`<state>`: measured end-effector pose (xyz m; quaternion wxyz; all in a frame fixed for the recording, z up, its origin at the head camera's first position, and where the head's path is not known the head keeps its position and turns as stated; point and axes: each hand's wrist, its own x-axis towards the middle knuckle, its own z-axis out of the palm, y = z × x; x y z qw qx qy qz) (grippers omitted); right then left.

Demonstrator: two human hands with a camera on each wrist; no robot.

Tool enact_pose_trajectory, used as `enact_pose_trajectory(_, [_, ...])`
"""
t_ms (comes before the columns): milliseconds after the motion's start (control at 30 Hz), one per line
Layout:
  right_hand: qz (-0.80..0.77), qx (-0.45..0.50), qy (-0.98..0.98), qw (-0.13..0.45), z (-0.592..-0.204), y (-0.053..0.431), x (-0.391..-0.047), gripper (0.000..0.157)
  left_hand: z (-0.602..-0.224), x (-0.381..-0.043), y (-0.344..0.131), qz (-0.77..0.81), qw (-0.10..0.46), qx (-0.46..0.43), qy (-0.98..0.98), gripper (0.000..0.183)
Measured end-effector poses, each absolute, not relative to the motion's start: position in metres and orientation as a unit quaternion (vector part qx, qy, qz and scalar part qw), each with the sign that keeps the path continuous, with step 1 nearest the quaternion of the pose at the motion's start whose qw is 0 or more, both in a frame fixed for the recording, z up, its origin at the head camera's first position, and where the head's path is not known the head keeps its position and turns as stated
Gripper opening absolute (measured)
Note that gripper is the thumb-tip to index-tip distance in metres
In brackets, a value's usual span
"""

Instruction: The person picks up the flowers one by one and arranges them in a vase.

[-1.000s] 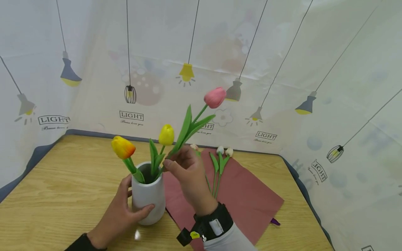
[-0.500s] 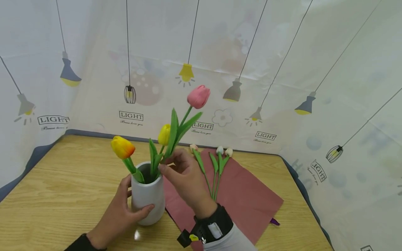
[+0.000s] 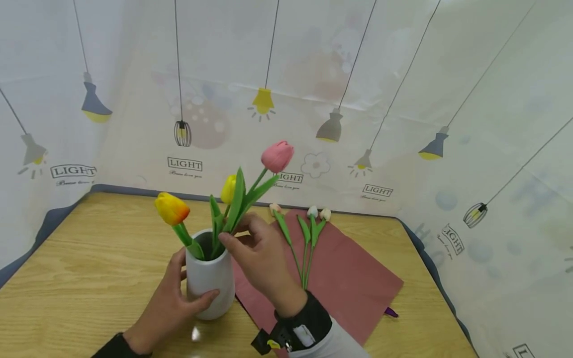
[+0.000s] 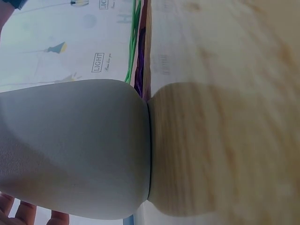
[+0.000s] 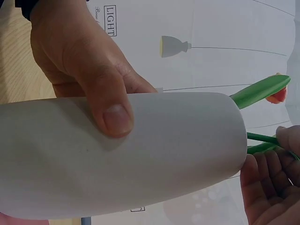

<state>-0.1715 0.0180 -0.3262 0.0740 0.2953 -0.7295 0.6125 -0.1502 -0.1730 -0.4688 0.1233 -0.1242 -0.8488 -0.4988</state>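
Note:
A white vase stands upright on the wooden table, gripped on its left side by my left hand, thumb across the front. My right hand pinches the green stem of a pink tulip at the vase's mouth. In the right wrist view that stem runs from the fingertips into the vase opening. A yellow-orange tulip leans left out of the vase. Behind the pink tulip's leaves, a yellow tulip also rises from it, partly hidden. The left wrist view shows the vase base resting on the table.
Right of the vase lies a dusky pink sheet with several pale tulips on it. A small purple thing pokes out at its right edge. Behind the wooden table hangs a backdrop printed with lamps.
The right hand has shifted left and slightly down, carrying the pink tulip lower, its stem deeper into the vase. The left hand keeps its grip on the vase.

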Motion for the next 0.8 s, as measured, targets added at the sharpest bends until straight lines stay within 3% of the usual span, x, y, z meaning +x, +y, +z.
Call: enact_pose_trajectory(800, [0.581,0.327,-0.744,0.045,-0.314,0.021,-0.164,0.040,-0.467,-0.149,-0.172,-0.498,0.121,-0.117,-0.851,0.097])
